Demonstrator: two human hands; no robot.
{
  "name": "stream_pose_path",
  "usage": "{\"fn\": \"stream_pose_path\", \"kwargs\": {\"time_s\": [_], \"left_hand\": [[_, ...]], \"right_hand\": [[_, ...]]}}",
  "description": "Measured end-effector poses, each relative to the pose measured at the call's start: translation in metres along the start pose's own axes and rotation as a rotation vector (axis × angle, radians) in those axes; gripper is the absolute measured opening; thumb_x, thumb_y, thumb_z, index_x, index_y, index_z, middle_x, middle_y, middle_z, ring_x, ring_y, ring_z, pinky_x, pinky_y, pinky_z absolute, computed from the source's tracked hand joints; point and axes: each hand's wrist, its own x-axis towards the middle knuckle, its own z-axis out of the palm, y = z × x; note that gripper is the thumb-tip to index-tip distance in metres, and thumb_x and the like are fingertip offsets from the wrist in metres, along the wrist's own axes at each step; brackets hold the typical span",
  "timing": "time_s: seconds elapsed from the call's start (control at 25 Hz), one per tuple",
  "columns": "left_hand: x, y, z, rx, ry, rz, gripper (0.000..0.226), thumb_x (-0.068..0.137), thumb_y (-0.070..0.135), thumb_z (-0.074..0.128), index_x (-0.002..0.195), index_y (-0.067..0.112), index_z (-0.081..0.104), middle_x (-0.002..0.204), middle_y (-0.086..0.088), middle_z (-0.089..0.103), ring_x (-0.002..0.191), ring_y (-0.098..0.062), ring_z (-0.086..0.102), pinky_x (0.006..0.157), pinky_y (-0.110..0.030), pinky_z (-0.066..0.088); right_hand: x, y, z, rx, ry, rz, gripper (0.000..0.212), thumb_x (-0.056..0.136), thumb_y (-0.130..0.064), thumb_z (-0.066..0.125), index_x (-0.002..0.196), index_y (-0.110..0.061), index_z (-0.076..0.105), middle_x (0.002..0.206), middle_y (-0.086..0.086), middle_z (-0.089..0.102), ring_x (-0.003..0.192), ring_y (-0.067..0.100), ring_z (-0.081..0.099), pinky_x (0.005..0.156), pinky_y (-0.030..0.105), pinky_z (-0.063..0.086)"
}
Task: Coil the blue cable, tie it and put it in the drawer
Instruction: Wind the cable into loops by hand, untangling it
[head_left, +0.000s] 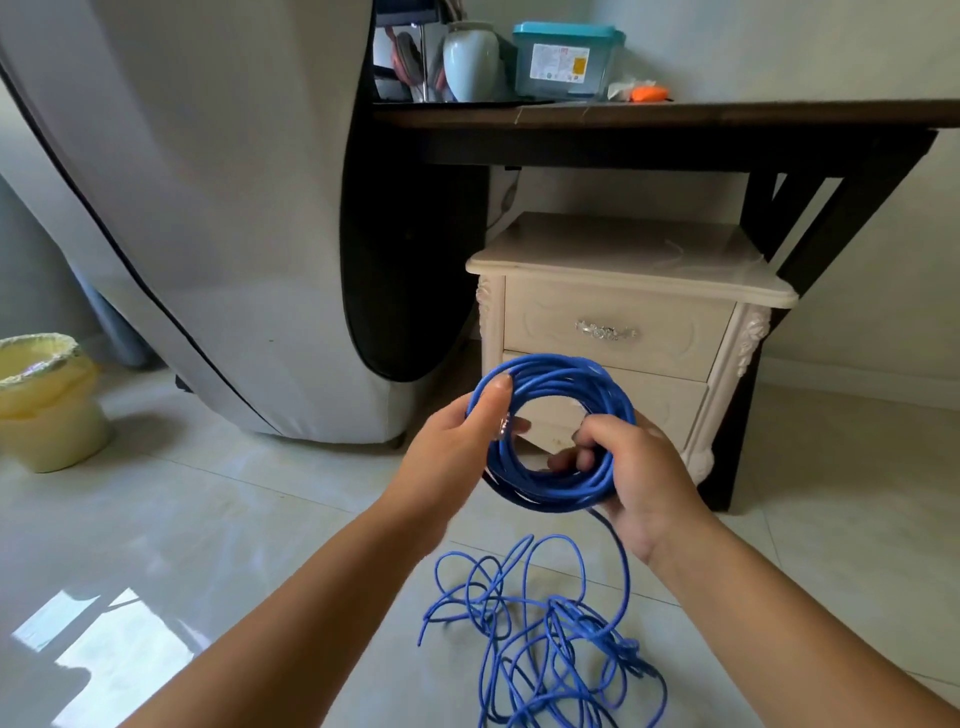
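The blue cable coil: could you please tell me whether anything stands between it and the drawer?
No object lies between the coil and the nightstand, but its upper drawer and lower drawer are shut. The left hand and right hand both grip the coil, and loose cable trails from it to the floor.

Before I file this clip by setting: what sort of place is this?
Likely a room in a home: a cream nightstand with drawers, a dark table holding a jar, a lined bin on tiled floor.

2 hands (457, 441) (644, 467), 1 blue cable (561, 371), 2 drawers (618, 322) (667, 402), 1 bin (47, 410), 1 vase (470, 62), 1 box (566, 62)
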Motion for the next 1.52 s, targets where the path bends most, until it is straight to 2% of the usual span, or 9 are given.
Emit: {"fn": "stream_pose_path", "kwargs": {"time_s": [0.2, 0.32, 0.44, 0.64, 0.8, 0.92, 1.08, 1.28, 1.52], "left_hand": [[-0.002, 0.008, -0.023, 0.306, -0.181, 0.220, 0.077, 0.070, 0.066, 0.072, 0.139, 0.047, 0.045, 0.130, 0.028, 0.055, 0.119, 0.013, 0.050, 0.098, -0.014, 0.040], [-0.005, 0.003, -0.015, 0.717, -0.370, 0.370, 0.096, 0.069, 0.036, 0.083, 0.149, 0.045, 0.030, 0.135, 0.019, 0.044, 0.116, 0.005, 0.052, 0.096, -0.014, 0.045], [-0.002, 0.001, -0.007, 0.912, -0.216, 0.472, 0.076, 0.076, 0.014, 0.075, 0.141, 0.037, 0.041, 0.124, 0.008, 0.053, 0.101, -0.007, 0.058, 0.086, -0.025, 0.052], [0.005, -0.002, -0.001, 0.624, 0.059, 0.460, 0.020, 0.081, 0.004, 0.067, 0.089, 0.017, 0.055, 0.078, 0.009, 0.057, 0.072, -0.018, 0.054, 0.065, -0.030, 0.047], [0.006, 0.006, -0.010, 0.201, 0.147, 0.236, 0.008, 0.092, 0.010, 0.064, 0.089, 0.015, 0.059, 0.073, 0.001, 0.058, 0.064, -0.013, 0.057, 0.058, -0.032, 0.056], [0.006, 0.012, -0.018, 0.004, 0.245, 0.148, 0.008, 0.095, 0.007, 0.060, 0.098, 0.013, 0.062, 0.067, 0.000, 0.053, 0.051, -0.004, 0.053, 0.050, -0.019, 0.048], [0.003, 0.010, -0.012, -0.017, 0.353, 0.134, 0.010, 0.095, 0.010, 0.058, 0.101, 0.017, 0.061, 0.070, -0.002, 0.053, 0.055, -0.009, 0.052, 0.050, -0.022, 0.045], [0.000, 0.002, 0.003, -0.109, 0.283, -0.013, 0.012, 0.094, 0.012, 0.057, 0.103, 0.018, 0.061, 0.078, -0.009, 0.062, 0.066, -0.012, 0.059, 0.061, -0.025, 0.048], [0.002, 0.006, -0.017, 0.040, -0.041, -0.114, 0.025, 0.085, 0.018, 0.074, 0.109, 0.021, 0.068, 0.096, -0.006, 0.073, 0.092, -0.019, 0.070, 0.089, -0.031, 0.054]], "right_hand": [[-0.006, -0.013, -0.009, -0.641, -0.090, -0.237, 0.016, 0.070, -0.014, 0.056, 0.084, -0.007, 0.057, 0.063, 0.003, 0.048, 0.055, 0.019, 0.046, 0.069, 0.055, 0.054], [-0.014, -0.016, 0.000, -0.916, -0.250, -0.266, 0.013, 0.065, -0.019, 0.058, 0.077, -0.022, 0.056, 0.066, -0.004, 0.058, 0.061, 0.016, 0.051, 0.063, 0.040, 0.048], [-0.021, -0.018, 0.004, -1.102, -0.287, -0.342, 0.019, 0.077, -0.015, 0.061, 0.076, -0.028, 0.048, 0.071, -0.005, 0.058, 0.061, 0.014, 0.049, 0.059, 0.031, 0.043], [-0.017, -0.016, -0.002, -0.698, -0.250, -0.259, 0.043, 0.066, -0.037, 0.077, 0.099, -0.037, 0.049, 0.087, -0.007, 0.068, 0.074, 0.009, 0.064, 0.071, 0.025, 0.053], [-0.010, -0.008, -0.017, -0.731, -0.438, -0.066, 0.059, 0.051, -0.063, 0.081, 0.104, -0.044, 0.061, 0.103, -0.015, 0.072, 0.098, 0.001, 0.066, 0.097, 0.032, 0.050], [-0.011, -0.004, -0.015, -0.850, -0.455, -0.035, 0.072, 0.050, -0.080, 0.069, 0.115, -0.052, 0.054, 0.109, -0.010, 0.067, 0.096, 0.000, 0.062, 0.095, 0.030, 0.050], [-0.026, -0.002, 0.014, -0.526, -0.400, -0.063, 0.052, 0.065, -0.069, 0.067, 0.112, -0.053, 0.048, 0.100, -0.018, 0.060, 0.074, -0.007, 0.055, 0.068, 0.014, 0.040], [-0.019, 0.005, 0.025, -0.142, -0.098, 0.002, 0.016, 0.079, -0.038, 0.074, 0.074, -0.025, 0.065, 0.071, -0.002, 0.061, 0.068, 0.014, 0.054, 0.070, 0.029, 0.041], [-0.010, -0.010, 0.011, -0.395, -0.038, -0.170, 0.016, 0.065, -0.019, 0.060, 0.065, -0.008, 0.048, 0.063, 0.005, 0.049, 0.061, 0.013, 0.046, 0.062, 0.029, 0.036]]}}
